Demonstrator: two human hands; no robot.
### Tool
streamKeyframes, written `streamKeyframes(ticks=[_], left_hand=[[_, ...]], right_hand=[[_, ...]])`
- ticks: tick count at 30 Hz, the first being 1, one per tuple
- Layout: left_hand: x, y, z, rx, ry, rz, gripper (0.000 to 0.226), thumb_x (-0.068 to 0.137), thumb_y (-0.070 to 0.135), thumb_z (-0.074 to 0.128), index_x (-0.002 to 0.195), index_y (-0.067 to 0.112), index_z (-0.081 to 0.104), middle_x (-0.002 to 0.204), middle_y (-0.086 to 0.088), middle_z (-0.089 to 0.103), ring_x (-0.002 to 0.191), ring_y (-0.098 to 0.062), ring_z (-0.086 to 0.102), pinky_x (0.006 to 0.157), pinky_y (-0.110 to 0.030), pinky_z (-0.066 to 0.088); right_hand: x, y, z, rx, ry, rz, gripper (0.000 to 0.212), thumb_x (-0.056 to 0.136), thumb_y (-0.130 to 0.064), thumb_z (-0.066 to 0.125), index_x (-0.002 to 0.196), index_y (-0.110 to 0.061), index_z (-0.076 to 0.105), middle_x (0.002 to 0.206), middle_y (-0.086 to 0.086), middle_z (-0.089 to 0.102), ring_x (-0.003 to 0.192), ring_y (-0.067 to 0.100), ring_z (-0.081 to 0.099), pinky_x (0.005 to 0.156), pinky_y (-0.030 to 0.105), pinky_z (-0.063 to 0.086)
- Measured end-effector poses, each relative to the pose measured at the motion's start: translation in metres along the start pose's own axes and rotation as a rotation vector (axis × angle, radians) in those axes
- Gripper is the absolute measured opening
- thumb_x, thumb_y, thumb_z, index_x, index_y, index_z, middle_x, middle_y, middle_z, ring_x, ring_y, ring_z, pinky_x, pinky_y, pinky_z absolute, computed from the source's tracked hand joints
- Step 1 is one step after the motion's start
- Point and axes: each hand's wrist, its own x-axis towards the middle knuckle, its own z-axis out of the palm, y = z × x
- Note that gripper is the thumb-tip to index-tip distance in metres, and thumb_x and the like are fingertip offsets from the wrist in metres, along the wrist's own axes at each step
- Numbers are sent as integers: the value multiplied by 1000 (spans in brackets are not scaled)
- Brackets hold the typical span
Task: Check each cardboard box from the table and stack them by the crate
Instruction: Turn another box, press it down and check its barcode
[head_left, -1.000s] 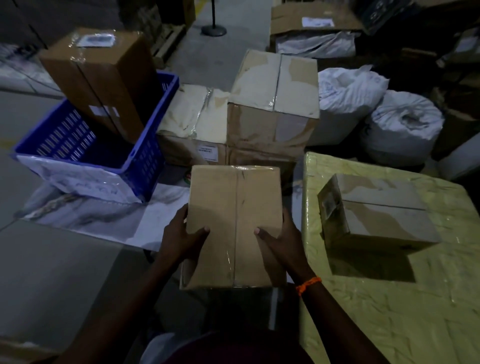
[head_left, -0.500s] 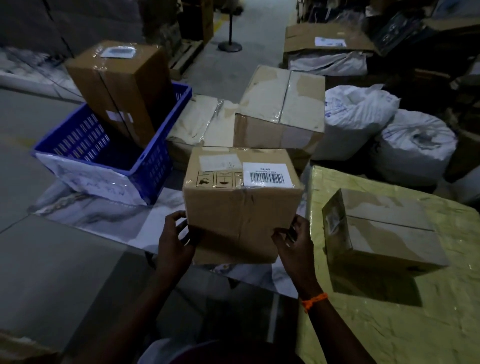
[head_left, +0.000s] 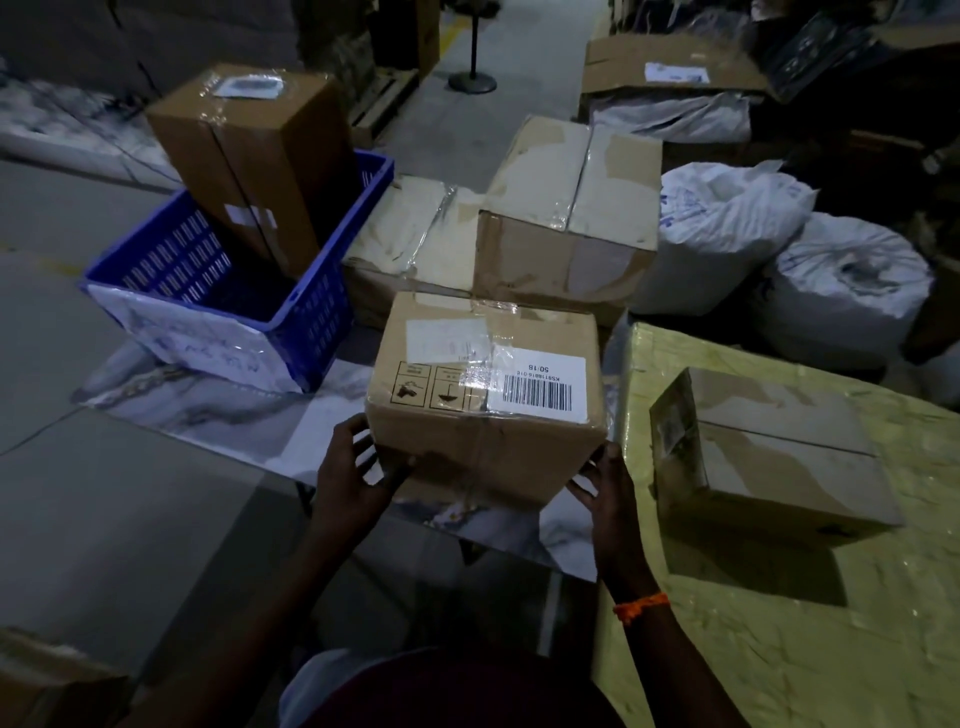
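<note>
Two hands held a box between the crate and the table.

The left hand gripped the box at its lower left corner, thumb and fingers curled round the edge. The right hand gripped the lower right corner the same way, and an orange band sat on that wrist. The box was tipped, so the side with a white label and black bars faced up. Just to the right, a second box sat on the yellow table. To the left stood the blue crate, with a tall box leaning in it. Behind the held box, a flat box lay beside the crate, touching a big box on its right. Two white sacks sat further right.
</note>
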Motion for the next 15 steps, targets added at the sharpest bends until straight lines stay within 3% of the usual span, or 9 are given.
streamKeyframes(ticks=[2, 4, 6, 9, 10, 13, 15], left_hand=[[2, 12, -5, -49, -6, 45, 72, 74, 66, 77, 135, 46, 44, 137, 14, 55, 124, -2, 58, 95, -24, 53], [10, 27, -10, -71, 28, 98, 87, 77, 77, 64, 141, 21, 46, 135, 10, 57, 122, 0, 59, 92, -18, 53], [23, 42, -16, -26, 64, 133, 87, 82, 81, 52, 138, 14, 50, 128, 11, 61, 117, 3, 60, 89, -16, 53], [47, 59, -23, -7, 69, 77, 72, 90, 77, 45, 131, 20, 59, 126, 2, 66, 117, -10, 63, 97, -40, 55], [55, 66, -23, -32, 45, 35, 66, 92, 72, 47, 131, 21, 59, 126, 1, 66, 116, -12, 63, 96, -41, 55], [73, 93, -17, -53, -128, -92, 47, 100, 52, 50, 135, 22, 56, 121, 3, 64, 106, -7, 62, 87, -30, 54], [83, 99, -12, -24, -262, -162, 42, 101, 48, 51, 137, 28, 54, 120, 2, 66, 109, -16, 65, 91, -35, 55]], right_hand=[[3, -12, -1, -15, 2, -28, 24, 112, -27, 34, 110, -31, 58, 100, -23, 73, 99, -4, 69, 85, 19, 57], [6, -26, -2, -20, 1, -69, 25, 112, -21, 34, 108, -29, 58, 95, -22, 75, 94, -5, 70, 82, 21, 57], [12, -36, -3, -28, 12, -114, 23, 109, -31, 38, 113, -26, 60, 100, -18, 76, 96, 0, 71, 83, 26, 57], [24, -49, -3, -16, 15, -147, 40, 103, -51, 46, 123, -21, 62, 111, -4, 75, 105, 13, 72, 87, 45, 60], [29, -55, -4, -24, 13, -156, 44, 100, -59, 50, 123, -24, 63, 112, -3, 74, 106, 14, 71, 89, 49, 59], [44, -67, -5, -83, -64, -107, 57, 83, -80, 57, 121, -37, 66, 114, -8, 73, 109, 11, 69, 98, 52, 56], [50, -75, -2, -125, -164, -49, 64, 78, -84, 60, 126, -41, 65, 122, -11, 72, 116, 9, 67, 105, 51, 52]])
